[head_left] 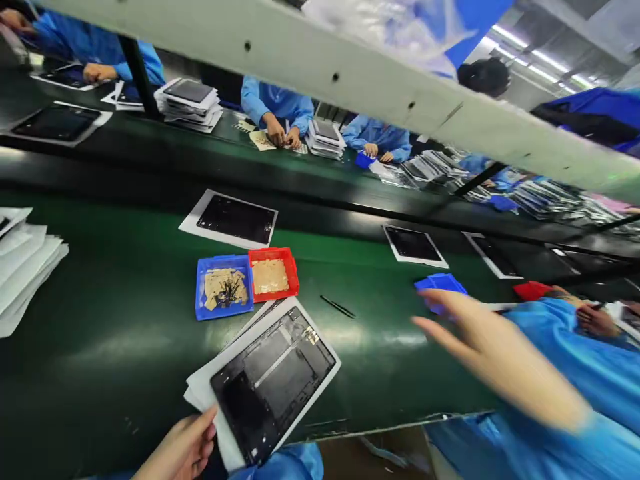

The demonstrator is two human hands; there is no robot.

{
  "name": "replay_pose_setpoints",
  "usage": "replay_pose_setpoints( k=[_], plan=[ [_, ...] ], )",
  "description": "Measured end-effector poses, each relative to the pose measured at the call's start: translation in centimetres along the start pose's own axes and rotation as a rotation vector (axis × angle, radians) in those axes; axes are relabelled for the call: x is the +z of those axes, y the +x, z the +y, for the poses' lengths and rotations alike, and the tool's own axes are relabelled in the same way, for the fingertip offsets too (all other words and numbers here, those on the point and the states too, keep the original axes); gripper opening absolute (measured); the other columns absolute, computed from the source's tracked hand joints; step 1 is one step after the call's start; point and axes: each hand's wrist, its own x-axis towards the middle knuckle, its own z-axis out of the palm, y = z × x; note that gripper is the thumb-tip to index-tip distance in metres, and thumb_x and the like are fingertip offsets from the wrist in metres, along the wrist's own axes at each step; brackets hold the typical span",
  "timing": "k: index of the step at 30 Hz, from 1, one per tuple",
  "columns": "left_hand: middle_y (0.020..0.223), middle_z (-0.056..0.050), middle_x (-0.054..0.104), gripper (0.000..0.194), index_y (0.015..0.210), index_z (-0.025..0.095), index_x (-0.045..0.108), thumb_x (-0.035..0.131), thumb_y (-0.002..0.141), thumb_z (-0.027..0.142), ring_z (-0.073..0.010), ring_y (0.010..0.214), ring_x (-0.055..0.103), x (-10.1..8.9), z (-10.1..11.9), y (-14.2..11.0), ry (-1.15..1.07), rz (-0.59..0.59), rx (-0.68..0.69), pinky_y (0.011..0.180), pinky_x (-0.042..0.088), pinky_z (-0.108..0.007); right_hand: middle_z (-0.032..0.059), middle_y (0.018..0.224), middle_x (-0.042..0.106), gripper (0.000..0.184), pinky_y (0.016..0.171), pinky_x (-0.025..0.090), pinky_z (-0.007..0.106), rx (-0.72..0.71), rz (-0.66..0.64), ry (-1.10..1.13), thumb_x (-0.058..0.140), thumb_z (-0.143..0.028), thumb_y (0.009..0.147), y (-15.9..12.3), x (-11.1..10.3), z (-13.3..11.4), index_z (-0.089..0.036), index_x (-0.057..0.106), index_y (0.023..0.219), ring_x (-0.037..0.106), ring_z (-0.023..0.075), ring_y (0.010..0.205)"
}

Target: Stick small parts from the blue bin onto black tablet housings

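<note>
An open-backed tablet frame (275, 383) lies tilted on white sheets (203, 383) at the table's near edge, its inside with a pale ribbon strip facing up. My left hand (183, 443) grips its lower left corner together with the sheet, thumb on top and fingers curled at the side. Off to the right, my right hand (495, 353) is in the air, smeared by motion, with thumb and fingers apart and nothing between them. Black tweezers (337, 307) lie on the green surface between the frame and that hand.
Beyond the frame stand a blue tray (200, 290) and a red tray (293, 273) holding small pale pieces. Stacked white sheets (30, 273) are at left. Tablets on sheets (237, 219) lie further back. A co-worker's sleeve (575, 347) is close on the right.
</note>
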Motion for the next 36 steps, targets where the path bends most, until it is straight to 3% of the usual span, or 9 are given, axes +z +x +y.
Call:
replay_pose_setpoints(
  k=[2,5,9,14,19,23,28,32,36],
  plan=[
    [0.062,0.001,0.053,0.062,0.068,0.020,0.046,0.053,0.056,0.080,-0.0118,0.050,0.052,-1.1,-0.1,0.6,0.109,-0.048,0.094,0.050,0.039,-0.024,0.0114,0.105,0.060,0.043,0.088,0.044,0.035,-0.018,-0.260,0.033,0.069,-0.036,0.074,2.0,6.5,-1.3,-0.017,0.058,0.111,0.057,0.0242,0.096],
    [0.054,-0.001,0.055,0.066,0.071,0.017,0.049,0.039,0.062,0.082,-0.0115,0.042,0.048,-2.7,0.7,1.4,0.421,-0.109,0.209,0.042,0.031,-0.022,0.0158,0.109,0.056,0.038,0.086,0.043,0.035,0.020,-0.288,0.035,0.063,-0.029,0.079,4.1,15.1,-2.5,-0.011,0.055,0.111,0.055,0.0244,0.098],
    [0.052,-0.004,0.059,0.057,0.067,0.014,0.056,0.046,0.067,0.070,-0.0138,0.038,0.050,-3.8,1.8,1.6,0.572,-0.068,0.315,0.040,0.034,-0.024,0.0076,0.100,0.057,0.020,0.082,0.045,0.036,0.090,-0.243,0.068,0.050,-0.026,0.090,3.7,20.2,-3.3,-0.012,0.054,0.103,0.057,0.0184,0.090],
    [0.063,-0.007,0.064,0.044,0.059,0.014,0.058,0.041,0.081,0.048,-0.0193,0.060,0.061,-4.4,3.0,-0.2,0.727,0.094,0.530,0.062,0.048,-0.029,0.0058,0.080,0.062,0.024,0.068,0.046,0.028,0.110,-0.258,0.188,0.039,-0.029,0.093,-0.4,20.1,-5.8,-0.011,0.047,0.106,0.060,0.0161,0.070],
    [0.094,-0.007,0.068,0.042,0.102,0.012,0.058,0.026,0.091,0.036,-0.0209,0.084,0.065,-7.6,5.6,-0.9,0.867,0.252,0.664,0.071,0.050,-0.029,0.0031,0.070,0.062,0.022,0.059,0.042,0.027,-0.019,-0.320,0.286,0.050,-0.042,0.083,-5.5,20.5,-11.0,-0.020,0.049,0.082,0.061,0.0194,0.066],
    [0.102,-0.015,0.063,0.038,0.111,0.011,0.051,0.046,0.086,0.039,-0.0292,0.097,0.060,-10.1,7.0,-2.0,1.108,0.515,0.697,0.085,0.045,-0.038,0.0005,0.061,0.058,0.028,0.050,0.038,0.026,-0.038,-0.312,0.299,0.043,-0.049,0.085,-8.4,21.0,-14.5,-0.022,0.043,0.078,0.060,0.0198,0.057],
    [0.089,-0.017,0.059,0.032,0.097,0.009,0.053,0.050,0.086,0.039,-0.0314,0.089,0.058,-9.8,8.9,-3.1,1.401,0.735,0.735,0.076,0.045,-0.040,0.0021,0.061,0.056,0.029,0.040,0.022,0.025,0.014,-0.028,-0.078,0.038,-0.047,0.088,-9.4,18.0,-16.8,-0.022,0.041,0.075,0.053,0.0185,0.046],
    [0.098,-0.008,0.057,0.016,0.101,0.018,0.055,0.046,0.090,0.024,-0.0205,0.088,0.055,-10.1,10.8,-0.8,1.674,0.592,1.093,0.072,0.045,-0.031,0.0004,0.057,0.050,0.033,0.048,0.033,0.024,-0.339,0.098,0.089,0.038,-0.035,0.091,-8.7,15.4,-20.9,-0.021,0.042,0.062,0.052,0.0144,0.051],
    [0.099,-0.006,0.058,0.012,0.093,0.016,0.059,0.048,0.089,0.019,-0.0167,0.088,0.053,-11.7,11.3,2.5,1.615,0.422,1.381,0.077,0.046,-0.030,0.0010,0.064,0.057,0.033,0.053,0.038,0.026,-0.537,-0.041,0.015,0.042,-0.014,0.081,-6.5,17.0,-26.8,-0.019,0.059,0.109,0.054,0.0153,0.055]
  ],
)
